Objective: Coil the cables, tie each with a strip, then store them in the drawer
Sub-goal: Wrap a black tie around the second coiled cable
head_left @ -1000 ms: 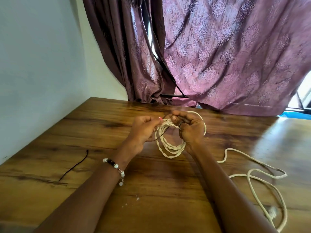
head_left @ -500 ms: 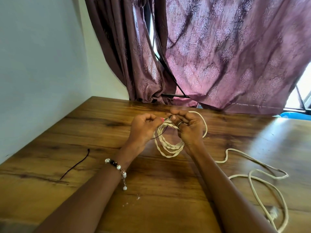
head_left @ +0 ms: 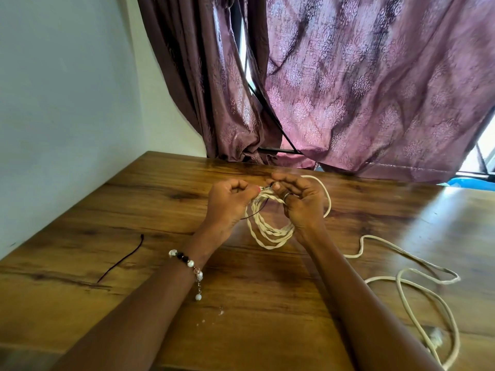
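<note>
A coiled cream twisted cable (head_left: pixel 270 231) hangs between my hands above the wooden table (head_left: pixel 267 290). My left hand (head_left: pixel 227 204) pinches the top of the coil with curled fingers. My right hand (head_left: pixel 300 202) grips the coil's top from the other side, fingers curled around it. A thin dark strip (head_left: pixel 258 212) trails from the pinch point toward my left wrist. A second cream cable (head_left: pixel 417 285) lies loose and uncoiled on the table to the right. Another dark strip (head_left: pixel 122 259) lies on the table at the left.
A purple patterned curtain (head_left: pixel 348 89) hangs behind the table's far edge. A pale wall (head_left: pixel 67 103) runs along the table's left side. Small white crumbs (head_left: pixel 221 311) lie on the wood near my forearms. No drawer is in view.
Both hands stay at the top of the coil, with only small finger movements on the strip. The view has shifted slightly.
</note>
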